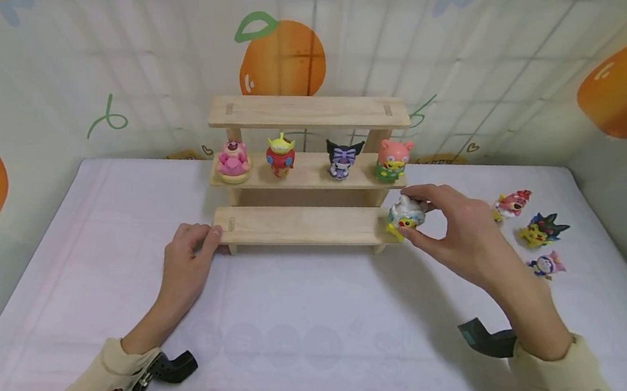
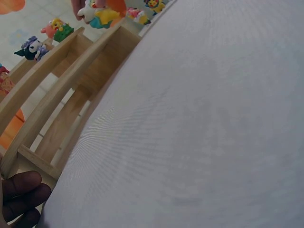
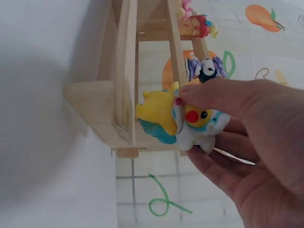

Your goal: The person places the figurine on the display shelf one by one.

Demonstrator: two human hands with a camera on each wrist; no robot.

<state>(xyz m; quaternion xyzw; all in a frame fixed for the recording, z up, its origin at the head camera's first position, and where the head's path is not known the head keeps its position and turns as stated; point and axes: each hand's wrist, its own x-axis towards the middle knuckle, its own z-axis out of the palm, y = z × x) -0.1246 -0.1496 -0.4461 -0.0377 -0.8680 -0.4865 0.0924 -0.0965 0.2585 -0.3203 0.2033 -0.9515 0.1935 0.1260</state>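
My right hand (image 1: pixel 471 235) pinches a yellow figurine with a white and light-blue hood (image 1: pixel 406 212) between thumb and fingers. In the right wrist view this figurine (image 3: pixel 164 111) is tilted, close to the end of the lowest step. A three-step wooden display shelf (image 1: pixel 305 225) stands on the table. At its left end my left hand (image 1: pixel 187 258) grips the lowest step, the thumb at the edge. The middle step carries a pink bear figurine (image 1: pixel 233 162), a green-headed figurine in red (image 1: pixel 281 155), a black-hooded figurine (image 1: pixel 341 159) and a pink-and-green figurine (image 1: pixel 393 160).
On the right of the table lie a red-and-white figurine (image 1: pixel 512 205), a dark spiky-haired yellow figurine (image 1: pixel 542 230) and a small pink-and-blue figurine (image 1: pixel 546 264). A white cloth (image 1: pixel 308 351) covers the table. Behind the shelf hangs a fruit-printed curtain (image 1: pixel 159 64).
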